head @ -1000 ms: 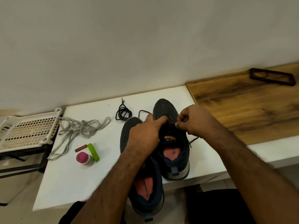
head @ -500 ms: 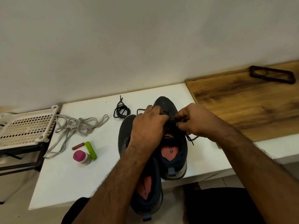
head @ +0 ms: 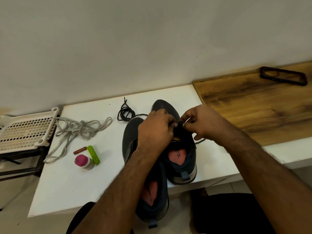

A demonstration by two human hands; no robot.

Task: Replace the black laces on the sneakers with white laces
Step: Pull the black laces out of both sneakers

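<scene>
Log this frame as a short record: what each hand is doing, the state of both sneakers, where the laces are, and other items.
left hand: grips right sneaker's lace area
right hand: pinches black lace at that sneaker's eyelets
right sneaker: on white table, lace partly in
left sneaker: beside it, heel overhanging the edge
removed black lace: coiled behind sneakers
white laces: loose pile, left
other: pink-capped bottle, green clip, white rack

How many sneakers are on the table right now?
2: one dark grey sneaker under the left forearm, overhanging the near edge; another dark grey sneaker beside it, under both hands.
</scene>
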